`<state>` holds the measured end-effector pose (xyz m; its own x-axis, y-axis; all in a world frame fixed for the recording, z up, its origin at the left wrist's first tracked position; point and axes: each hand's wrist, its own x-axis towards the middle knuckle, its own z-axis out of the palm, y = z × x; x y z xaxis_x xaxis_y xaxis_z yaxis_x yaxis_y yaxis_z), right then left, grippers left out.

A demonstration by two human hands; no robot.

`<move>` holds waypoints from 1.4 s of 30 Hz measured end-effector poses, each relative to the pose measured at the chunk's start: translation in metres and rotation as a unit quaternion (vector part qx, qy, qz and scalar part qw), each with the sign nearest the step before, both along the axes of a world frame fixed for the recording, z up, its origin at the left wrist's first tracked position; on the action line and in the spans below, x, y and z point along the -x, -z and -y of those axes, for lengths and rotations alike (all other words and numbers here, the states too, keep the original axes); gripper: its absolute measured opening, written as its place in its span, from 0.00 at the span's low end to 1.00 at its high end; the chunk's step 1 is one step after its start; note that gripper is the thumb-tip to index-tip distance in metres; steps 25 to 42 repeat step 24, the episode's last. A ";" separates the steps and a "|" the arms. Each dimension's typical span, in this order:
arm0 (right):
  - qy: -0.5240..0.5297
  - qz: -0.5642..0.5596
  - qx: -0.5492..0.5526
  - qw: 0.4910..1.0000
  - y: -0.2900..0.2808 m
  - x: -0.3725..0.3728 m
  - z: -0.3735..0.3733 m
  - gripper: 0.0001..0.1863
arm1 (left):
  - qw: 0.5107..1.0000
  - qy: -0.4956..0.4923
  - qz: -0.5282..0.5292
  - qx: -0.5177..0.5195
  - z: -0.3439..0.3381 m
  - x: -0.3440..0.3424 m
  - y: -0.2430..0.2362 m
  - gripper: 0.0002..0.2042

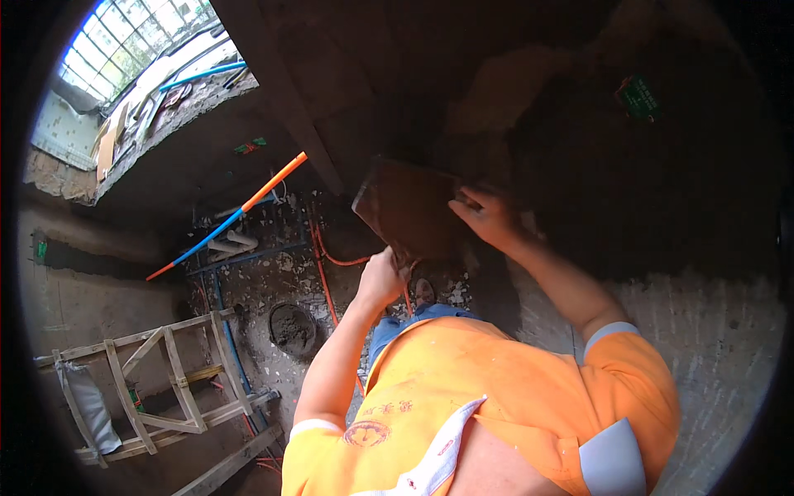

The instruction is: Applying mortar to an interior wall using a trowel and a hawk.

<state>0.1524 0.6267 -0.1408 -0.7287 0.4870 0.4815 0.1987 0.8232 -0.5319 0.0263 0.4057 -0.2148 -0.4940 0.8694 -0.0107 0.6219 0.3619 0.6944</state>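
Observation:
A flat, dark, square-cornered board [413, 207] is out in front of my body, beside the dark wall. My left hand [383, 278] is closed at the board's near edge and grips it there. At the board's right side is my right hand [490, 219], its fingers curled round something dark. Shadow hides most of what the right hand holds, so its kind does not show. The dark, smooth wall coating [662, 190] lies to the right of that hand, with paler, streaked wall [653, 331] nearer to me.
A round tub of grey mortar [291, 329] stands on the littered floor to the left. Beyond it lies a wooden frame [157, 384]. An orange-and-blue pipe [242, 212] slants across the far left. Red hoses [322, 277] run along the floor near my feet. A barred window [128, 50] is at the upper left.

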 end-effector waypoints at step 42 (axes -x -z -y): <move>-0.048 0.197 -0.093 0.975 -0.146 0.102 -0.135 0.21 | 0.905 -0.098 0.411 0.036 -0.021 0.015 -0.009 0.06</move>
